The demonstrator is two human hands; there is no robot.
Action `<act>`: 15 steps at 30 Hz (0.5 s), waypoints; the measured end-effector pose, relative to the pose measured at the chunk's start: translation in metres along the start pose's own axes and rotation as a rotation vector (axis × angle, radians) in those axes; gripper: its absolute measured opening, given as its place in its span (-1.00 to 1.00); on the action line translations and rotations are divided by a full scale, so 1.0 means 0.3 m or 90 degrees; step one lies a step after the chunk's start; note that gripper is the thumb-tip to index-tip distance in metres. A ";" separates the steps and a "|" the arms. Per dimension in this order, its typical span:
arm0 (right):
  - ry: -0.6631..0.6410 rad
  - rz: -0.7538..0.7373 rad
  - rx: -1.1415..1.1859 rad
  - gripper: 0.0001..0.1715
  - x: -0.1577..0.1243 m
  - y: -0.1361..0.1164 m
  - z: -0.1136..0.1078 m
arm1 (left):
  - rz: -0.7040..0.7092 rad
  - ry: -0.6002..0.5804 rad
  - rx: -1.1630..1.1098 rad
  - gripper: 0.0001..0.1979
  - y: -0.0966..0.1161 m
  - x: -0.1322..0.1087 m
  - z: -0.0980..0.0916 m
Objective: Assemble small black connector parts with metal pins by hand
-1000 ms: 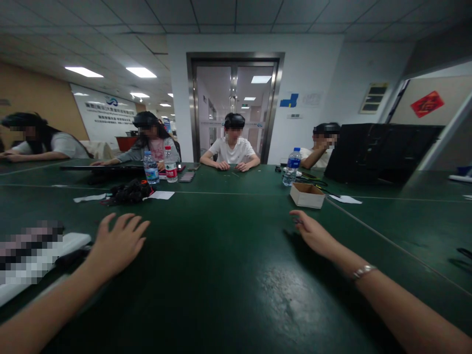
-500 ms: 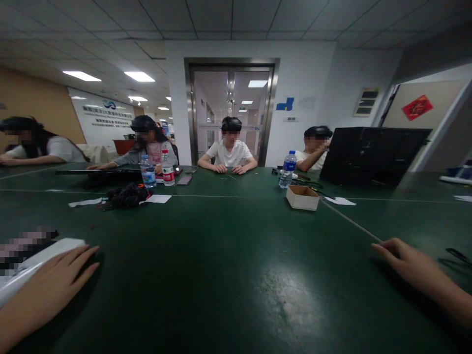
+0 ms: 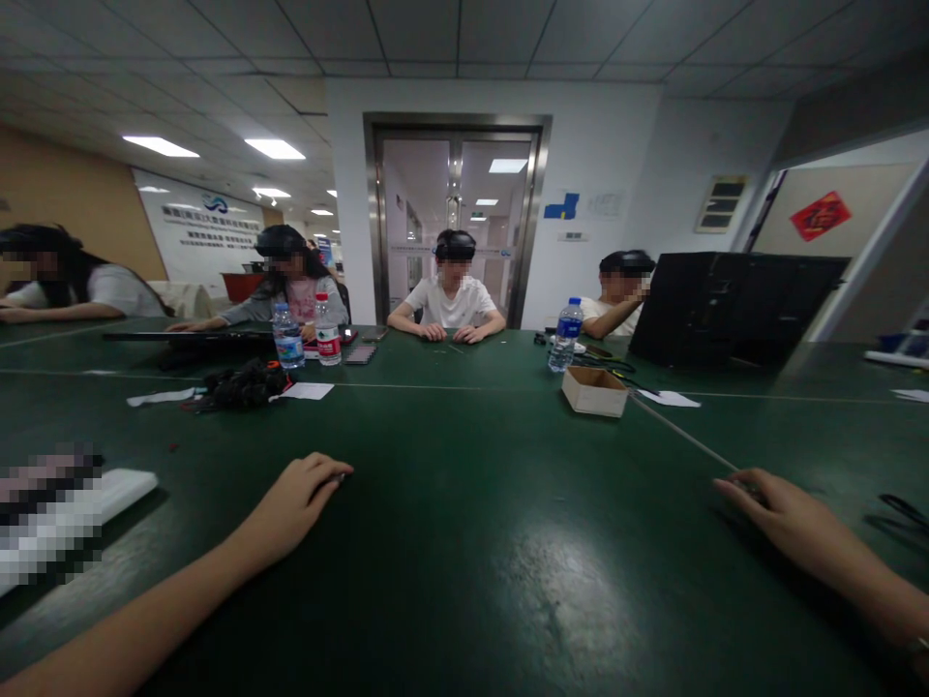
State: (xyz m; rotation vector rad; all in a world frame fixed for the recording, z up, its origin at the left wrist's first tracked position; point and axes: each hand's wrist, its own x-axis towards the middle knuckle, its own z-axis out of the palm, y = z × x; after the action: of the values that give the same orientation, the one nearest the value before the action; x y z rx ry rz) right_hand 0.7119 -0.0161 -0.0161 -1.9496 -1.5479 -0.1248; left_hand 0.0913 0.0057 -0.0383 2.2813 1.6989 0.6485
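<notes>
My left hand [image 3: 294,508] is over the left middle of the green table [image 3: 464,523], its fingers closed in a pinch. A tiny shiny bit shows at the fingertips, too small to name. On the right side my right hand [image 3: 784,518] rests low at the table, thumb and fingers curled together. Something small and dark appears between them, mostly hidden, and I cannot make it out. Left of my left hand lies a white flat object [image 3: 131,484], partly blurred out. An open cardboard box [image 3: 593,395] sits beyond my right hand, apart from it.
Two bottles stand at the far left, a water bottle [image 3: 288,339] and a red-capped one [image 3: 328,334]; another bottle [image 3: 566,337] is near the box. A black cable bundle [image 3: 243,385], a large black monitor [image 3: 733,308] and white papers lie about. Several people sit around the table.
My left hand has moved right, off the white object, and its fingers have closed from spread to a pinch. My right hand has shifted slightly left.
</notes>
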 end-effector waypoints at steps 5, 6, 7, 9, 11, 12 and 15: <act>-0.091 0.151 -0.010 -0.68 -0.013 -0.033 -0.019 | 0.092 -0.018 -0.016 -0.65 0.197 0.229 0.141; -0.104 0.155 -0.016 -0.71 -0.013 -0.035 -0.021 | 0.115 -0.025 -0.009 -0.65 0.236 0.272 0.168; -0.116 0.159 -0.020 -0.74 -0.013 -0.036 -0.023 | 0.123 -0.026 0.004 -0.65 0.273 0.312 0.194; -0.133 0.170 -0.024 -0.77 -0.012 -0.033 -0.027 | 0.122 -0.021 0.026 -0.64 0.342 0.376 0.240; -0.148 0.173 -0.028 -0.77 -0.011 -0.027 -0.032 | 0.108 -0.015 0.032 -0.63 0.398 0.415 0.274; -0.151 0.172 -0.032 -0.75 -0.012 -0.025 -0.036 | 0.108 -0.014 0.027 -0.63 0.418 0.424 0.285; -0.140 0.169 -0.029 -0.71 -0.017 -0.027 -0.045 | 0.124 -0.018 -0.004 -0.63 0.445 0.423 0.294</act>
State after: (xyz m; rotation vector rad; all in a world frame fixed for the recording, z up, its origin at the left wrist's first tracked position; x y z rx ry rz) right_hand 0.7070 -0.0267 -0.0042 -2.2461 -1.4126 0.1735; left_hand 0.2760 0.0925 -0.0313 2.4597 1.4716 0.6545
